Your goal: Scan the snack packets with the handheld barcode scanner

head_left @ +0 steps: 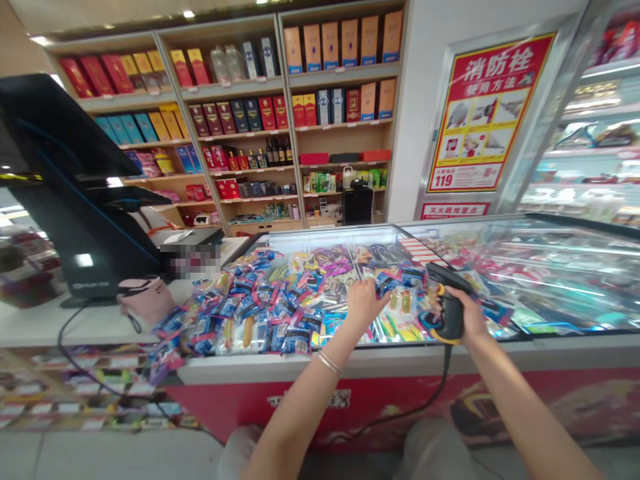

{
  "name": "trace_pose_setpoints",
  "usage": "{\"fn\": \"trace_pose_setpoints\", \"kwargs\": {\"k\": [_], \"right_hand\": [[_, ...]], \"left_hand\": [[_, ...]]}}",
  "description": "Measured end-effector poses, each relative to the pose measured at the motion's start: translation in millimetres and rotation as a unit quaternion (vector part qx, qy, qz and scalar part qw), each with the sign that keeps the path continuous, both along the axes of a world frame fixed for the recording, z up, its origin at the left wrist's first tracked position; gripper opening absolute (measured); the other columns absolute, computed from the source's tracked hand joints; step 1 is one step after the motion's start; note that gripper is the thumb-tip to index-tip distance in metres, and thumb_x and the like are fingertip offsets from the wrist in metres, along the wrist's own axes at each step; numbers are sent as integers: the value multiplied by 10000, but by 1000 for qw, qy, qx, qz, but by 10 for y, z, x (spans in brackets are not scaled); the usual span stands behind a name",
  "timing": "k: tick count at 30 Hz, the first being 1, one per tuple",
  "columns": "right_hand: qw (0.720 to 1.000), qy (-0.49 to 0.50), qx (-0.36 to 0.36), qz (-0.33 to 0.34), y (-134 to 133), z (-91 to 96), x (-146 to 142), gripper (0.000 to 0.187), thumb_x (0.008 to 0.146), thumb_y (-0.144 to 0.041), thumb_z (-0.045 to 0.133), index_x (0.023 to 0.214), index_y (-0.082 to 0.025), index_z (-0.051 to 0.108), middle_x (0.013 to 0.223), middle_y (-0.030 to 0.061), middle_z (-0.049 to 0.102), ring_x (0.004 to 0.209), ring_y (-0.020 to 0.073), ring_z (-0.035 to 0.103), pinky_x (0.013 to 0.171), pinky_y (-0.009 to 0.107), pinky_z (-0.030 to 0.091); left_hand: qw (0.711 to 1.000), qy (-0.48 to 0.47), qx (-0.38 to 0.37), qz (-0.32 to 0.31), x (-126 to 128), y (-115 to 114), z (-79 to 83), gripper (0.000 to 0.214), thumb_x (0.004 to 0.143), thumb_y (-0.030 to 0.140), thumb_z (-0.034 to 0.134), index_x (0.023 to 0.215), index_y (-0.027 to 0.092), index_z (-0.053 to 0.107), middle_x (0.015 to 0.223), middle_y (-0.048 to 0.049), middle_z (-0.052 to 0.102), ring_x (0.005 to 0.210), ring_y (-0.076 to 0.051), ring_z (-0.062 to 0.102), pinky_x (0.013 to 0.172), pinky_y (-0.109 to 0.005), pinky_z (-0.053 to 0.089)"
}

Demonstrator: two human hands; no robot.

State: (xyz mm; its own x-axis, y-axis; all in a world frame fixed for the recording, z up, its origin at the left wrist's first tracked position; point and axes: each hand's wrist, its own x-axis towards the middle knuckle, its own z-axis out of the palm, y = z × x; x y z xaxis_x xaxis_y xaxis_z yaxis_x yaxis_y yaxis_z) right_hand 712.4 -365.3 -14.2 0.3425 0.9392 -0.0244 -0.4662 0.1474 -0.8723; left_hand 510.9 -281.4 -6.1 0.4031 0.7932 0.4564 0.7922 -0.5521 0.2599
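My right hand (470, 317) grips a black and yellow barcode scanner (453, 317), whose cable hangs down in front of the freezer. My left hand (366, 307) reaches over the freezer with its fingers curled, against a blue packet (386, 281) that shows between thumb and fingers. Just right of that hand is a clear pack with green and yellow pieces (403, 302). Many small blue and pink packets (245, 300) lie heaped on the left part of the chest freezer (230, 370). Among them is a clear pack with a long bun or sausage (247, 331).
At the left a black checkout terminal (90, 220) stands on a white counter (30, 327), beside a pink pouch (145, 300). Boxed goods fill the shelves (295, 133) behind. The freezer's glass-covered part (545, 273) extends right, and the cable (400, 417) runs low across its front.
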Motion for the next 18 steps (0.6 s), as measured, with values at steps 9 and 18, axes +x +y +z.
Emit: {"fn": "trace_pose_setpoints", "kwargs": {"k": [9, 18], "right_hand": [[992, 43, -79, -87, 104, -187, 478, 146, 659, -313, 638, 663, -184, 570, 466, 0, 540, 369, 119, 490, 330, 205, 401], [995, 7, -61, -77, 230, -296, 664, 175, 641, -334, 655, 667, -174, 590, 483, 4, 533, 383, 111, 490, 338, 199, 408]], "left_hand": [[997, -23, -19, -68, 555, -12, -495, 592, 891, 530, 410, 1414, 261, 354, 1469, -115, 373, 1318, -299, 378, 1052, -508, 351], [997, 1, -3, -82, 701, 59, -579, 506, 910, 499, 372, 1323, 230, 485, 1411, -122, 449, 1287, -313, 395, 1058, -562, 324]]}}
